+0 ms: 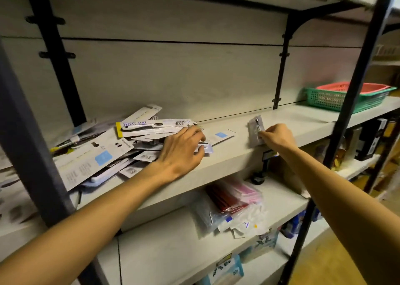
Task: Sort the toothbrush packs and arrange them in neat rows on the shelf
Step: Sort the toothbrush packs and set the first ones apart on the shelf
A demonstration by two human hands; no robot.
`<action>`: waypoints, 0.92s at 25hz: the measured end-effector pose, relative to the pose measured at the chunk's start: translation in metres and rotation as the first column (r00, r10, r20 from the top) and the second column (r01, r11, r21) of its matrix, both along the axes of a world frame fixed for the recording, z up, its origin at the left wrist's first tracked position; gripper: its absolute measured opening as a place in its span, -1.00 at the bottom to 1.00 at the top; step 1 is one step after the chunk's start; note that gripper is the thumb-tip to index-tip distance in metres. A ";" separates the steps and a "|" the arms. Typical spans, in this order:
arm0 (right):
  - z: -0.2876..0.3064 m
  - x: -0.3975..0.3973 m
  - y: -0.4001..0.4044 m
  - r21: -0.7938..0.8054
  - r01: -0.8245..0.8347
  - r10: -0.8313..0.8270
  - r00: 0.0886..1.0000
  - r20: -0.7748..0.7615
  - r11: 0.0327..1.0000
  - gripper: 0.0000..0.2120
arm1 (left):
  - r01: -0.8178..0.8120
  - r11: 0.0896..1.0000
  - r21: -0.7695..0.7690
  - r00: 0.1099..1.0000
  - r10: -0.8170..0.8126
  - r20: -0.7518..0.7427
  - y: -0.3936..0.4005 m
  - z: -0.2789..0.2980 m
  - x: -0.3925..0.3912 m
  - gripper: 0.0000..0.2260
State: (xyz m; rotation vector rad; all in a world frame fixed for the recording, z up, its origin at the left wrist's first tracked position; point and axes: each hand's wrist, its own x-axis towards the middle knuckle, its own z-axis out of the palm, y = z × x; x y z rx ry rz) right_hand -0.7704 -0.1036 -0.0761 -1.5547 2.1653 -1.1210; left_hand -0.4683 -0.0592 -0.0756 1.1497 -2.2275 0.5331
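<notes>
A loose heap of toothbrush packs (104,150) lies on the left half of the white shelf (287,124). On top sits a yellow-edged pack (151,127) with a white brush. My left hand (184,148) rests on the heap's right edge, its fingers curled round a pack (206,148) there. One pack with a blue square (220,135) lies flat just right of that hand. My right hand (277,136) pinches a small grey pack (255,133) standing tilted on the shelf, apart from the heap.
A green basket (333,100) with a red one nested inside stands at the shelf's far right. Black uprights (350,102) frame the bay. The shelf below holds bagged red and pink packets (233,200). Shelves to the right carry boxes.
</notes>
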 end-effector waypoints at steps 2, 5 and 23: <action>0.001 -0.013 -0.014 0.049 0.094 -0.084 0.979 -0.187 0.994 -0.70 | 0.024 0.998 -0.061 0.999 -0.022 0.044 -0.002 0.003 -0.009 -0.84; 0.009 -0.032 -0.030 0.022 0.169 -0.145 0.898 -0.415 0.985 -0.66 | 0.017 0.990 -0.140 0.998 -0.008 0.061 -0.004 0.004 -0.023 -0.87; 0.002 0.009 -0.064 -0.034 -0.740 0.623 0.590 -0.514 0.672 -0.78 | -0.177 0.979 0.098 0.953 0.146 0.266 -0.006 0.012 -0.004 -0.56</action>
